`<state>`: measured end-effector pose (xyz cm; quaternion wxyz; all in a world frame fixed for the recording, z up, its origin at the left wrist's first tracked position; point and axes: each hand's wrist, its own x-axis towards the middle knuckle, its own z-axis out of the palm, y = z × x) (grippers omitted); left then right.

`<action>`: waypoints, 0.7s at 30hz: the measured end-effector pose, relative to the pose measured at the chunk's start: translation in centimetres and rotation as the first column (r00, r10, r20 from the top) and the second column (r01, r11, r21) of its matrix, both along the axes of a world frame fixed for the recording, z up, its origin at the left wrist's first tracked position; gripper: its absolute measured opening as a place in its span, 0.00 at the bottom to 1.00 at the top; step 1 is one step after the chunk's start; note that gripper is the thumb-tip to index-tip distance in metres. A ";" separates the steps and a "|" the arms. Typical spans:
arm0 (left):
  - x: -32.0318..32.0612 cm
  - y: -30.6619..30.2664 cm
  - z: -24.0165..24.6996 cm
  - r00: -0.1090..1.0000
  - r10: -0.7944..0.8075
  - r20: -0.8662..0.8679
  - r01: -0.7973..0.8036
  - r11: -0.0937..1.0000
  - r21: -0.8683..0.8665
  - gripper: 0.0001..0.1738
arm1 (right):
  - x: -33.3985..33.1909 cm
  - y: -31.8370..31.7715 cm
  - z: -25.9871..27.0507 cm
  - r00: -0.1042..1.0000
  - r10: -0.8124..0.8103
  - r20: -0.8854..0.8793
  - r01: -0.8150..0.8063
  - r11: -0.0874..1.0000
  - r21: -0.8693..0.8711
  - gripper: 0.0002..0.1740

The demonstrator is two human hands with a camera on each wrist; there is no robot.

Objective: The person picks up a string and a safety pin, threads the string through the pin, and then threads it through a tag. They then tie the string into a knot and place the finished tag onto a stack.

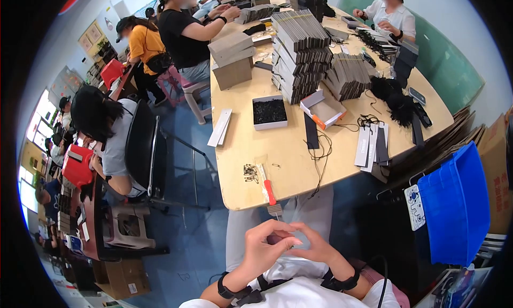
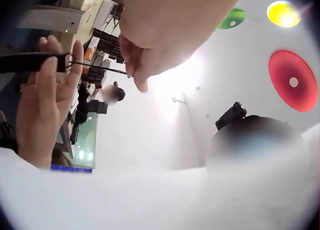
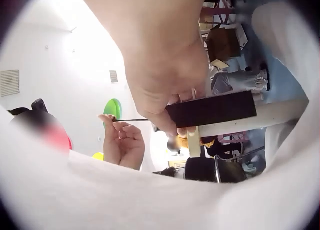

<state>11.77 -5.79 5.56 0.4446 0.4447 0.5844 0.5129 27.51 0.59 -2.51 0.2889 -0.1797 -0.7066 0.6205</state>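
Note:
Both hands are raised over my lap, just below the table edge. My right hand (image 1: 307, 236) grips a flat black rectangular tag (image 3: 210, 109) between thumb and fingers; the tag (image 2: 25, 62) also shows in the left wrist view. My left hand (image 1: 283, 238) pinches the end of a thin black string (image 2: 100, 68). It runs across to the tag's end, and the string (image 3: 132, 120) is stretched straight between the two hands. In the head view the fingertips nearly meet and hide most of the tag.
A light wooden table (image 1: 288, 169) lies ahead. It bears tall stacks of black tags (image 1: 302, 46), a white box of black strings (image 1: 269, 112), loose tags (image 1: 372, 145) and a red-handled tool (image 1: 270, 191). A blue bin (image 1: 457, 201) stands right. Seated people and a black chair (image 1: 141, 147) are left.

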 end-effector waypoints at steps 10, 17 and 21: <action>-4.2 4.3 -0.4 0.856 0.423 0.297 -0.473 0.873 0.121 0.08 | 0.2 2.5 1.8 0.980 -0.095 0.176 0.050 0.968 0.247 0.33; -5.9 6.0 -2.1 0.816 0.502 0.286 -0.544 0.834 0.087 0.07 | 1.4 4.8 1.7 0.852 -0.199 0.485 0.060 0.956 0.287 0.14; -6.1 7.1 -2.2 0.838 0.393 0.377 -0.433 0.901 0.024 0.06 | 1.4 7.1 3.3 0.816 -0.540 0.206 0.435 0.809 0.396 0.06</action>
